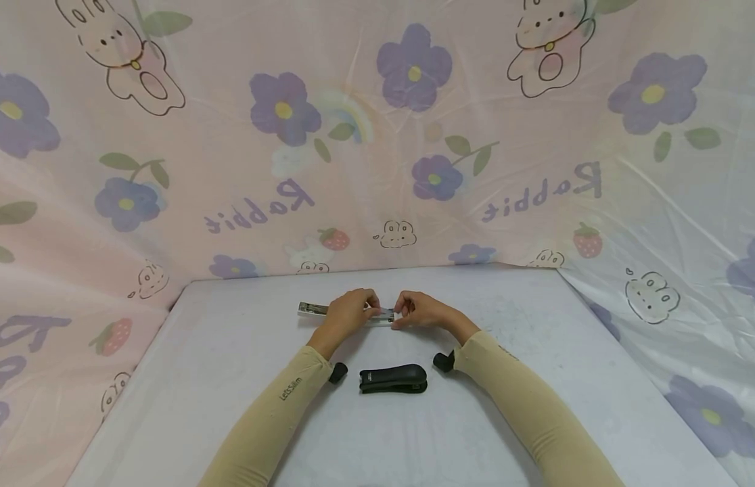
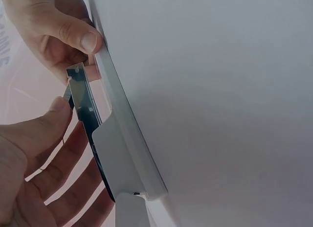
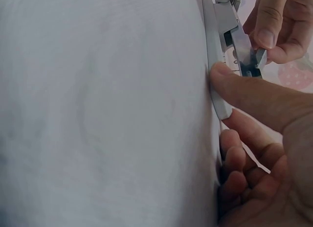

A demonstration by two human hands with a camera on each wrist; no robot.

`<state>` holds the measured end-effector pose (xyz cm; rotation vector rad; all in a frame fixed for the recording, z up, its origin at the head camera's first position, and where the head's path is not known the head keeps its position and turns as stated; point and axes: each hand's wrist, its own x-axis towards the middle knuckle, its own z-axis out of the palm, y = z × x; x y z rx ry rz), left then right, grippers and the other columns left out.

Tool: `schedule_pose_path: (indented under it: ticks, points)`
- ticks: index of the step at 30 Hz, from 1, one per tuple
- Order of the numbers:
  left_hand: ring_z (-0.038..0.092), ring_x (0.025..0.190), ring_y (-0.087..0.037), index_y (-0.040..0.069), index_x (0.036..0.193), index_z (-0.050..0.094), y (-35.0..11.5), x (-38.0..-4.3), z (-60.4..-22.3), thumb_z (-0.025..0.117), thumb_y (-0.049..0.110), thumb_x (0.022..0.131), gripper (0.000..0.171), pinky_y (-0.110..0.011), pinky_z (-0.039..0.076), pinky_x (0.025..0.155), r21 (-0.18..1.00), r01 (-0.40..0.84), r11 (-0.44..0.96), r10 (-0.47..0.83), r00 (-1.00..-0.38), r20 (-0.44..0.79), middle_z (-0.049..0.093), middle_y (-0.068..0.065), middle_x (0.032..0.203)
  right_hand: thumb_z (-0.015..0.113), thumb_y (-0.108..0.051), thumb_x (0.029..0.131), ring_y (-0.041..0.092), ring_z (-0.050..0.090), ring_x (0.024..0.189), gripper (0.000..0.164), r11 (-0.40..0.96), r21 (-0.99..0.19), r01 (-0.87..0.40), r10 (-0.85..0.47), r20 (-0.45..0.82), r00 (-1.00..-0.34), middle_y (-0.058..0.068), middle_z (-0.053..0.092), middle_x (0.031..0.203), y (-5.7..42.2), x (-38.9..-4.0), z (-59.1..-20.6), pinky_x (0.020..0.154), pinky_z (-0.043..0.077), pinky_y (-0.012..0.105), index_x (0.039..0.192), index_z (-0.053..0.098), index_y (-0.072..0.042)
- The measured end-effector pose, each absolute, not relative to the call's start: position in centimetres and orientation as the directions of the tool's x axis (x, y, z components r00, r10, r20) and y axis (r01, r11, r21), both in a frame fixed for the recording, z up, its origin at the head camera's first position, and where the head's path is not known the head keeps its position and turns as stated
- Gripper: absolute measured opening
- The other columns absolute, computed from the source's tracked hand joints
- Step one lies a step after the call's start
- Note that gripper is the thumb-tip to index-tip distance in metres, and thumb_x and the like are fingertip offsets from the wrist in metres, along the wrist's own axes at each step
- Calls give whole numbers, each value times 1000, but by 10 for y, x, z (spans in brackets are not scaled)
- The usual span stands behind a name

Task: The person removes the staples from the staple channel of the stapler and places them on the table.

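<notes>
A light grey stapler (image 1: 312,309) lies opened out on the table, its top part swung back to the left. Its metal magazine (image 2: 83,100) shows between the hands in both wrist views. My left hand (image 1: 348,312) pinches a small strip of staples (image 3: 261,57) between thumb and fingertip, right at the magazine's front end. The right hand (image 1: 419,309) grips the front end of the stapler's base (image 3: 213,51), thumb on one side and index finger by the tip. Its other fingers curl near the table surface.
A black stapler (image 1: 392,379) lies closed on the white table (image 1: 329,433), nearer to me, between the two forearms. Black wrist cameras (image 1: 443,362) sit by the sleeves. A printed curtain (image 1: 353,169) hangs behind the table and along both sides.
</notes>
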<state>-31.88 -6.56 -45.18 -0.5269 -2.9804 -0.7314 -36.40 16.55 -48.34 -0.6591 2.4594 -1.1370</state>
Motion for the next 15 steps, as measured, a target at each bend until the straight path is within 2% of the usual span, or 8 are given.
schedule_pose_path:
  ticks: [4, 11, 15]
  points:
    - [67, 87, -16, 19, 100, 71, -65, -320, -452, 79, 26, 100, 10, -39, 54, 77, 455, 327, 828, 311, -944, 112, 76, 0, 104, 89, -20, 90, 16, 51, 78, 33, 568, -780, -261, -546, -120, -829, 3, 59, 87, 166, -365, -485, 74, 42, 31, 109, 65, -10]
    - [72, 100, -20, 19, 115, 76, -64, -320, -450, 77, 26, 102, 15, -40, 57, 82, 457, 337, 823, 328, -939, 100, 77, 1, 108, 90, -20, 90, 16, 51, 78, 33, 571, -777, -265, -545, -118, -830, 2, 59, 87, 165, -365, -485, 74, 42, 31, 109, 65, -10]
    - [72, 103, -21, 20, 117, 80, -63, -318, -448, 76, 25, 102, 16, -41, 58, 84, 447, 351, 823, 349, -933, 90, 76, 1, 110, 90, -21, 90, 16, 51, 79, 33, 573, -775, -266, -544, -117, -831, 3, 59, 88, 165, -365, -484, 74, 43, 31, 108, 65, -10]
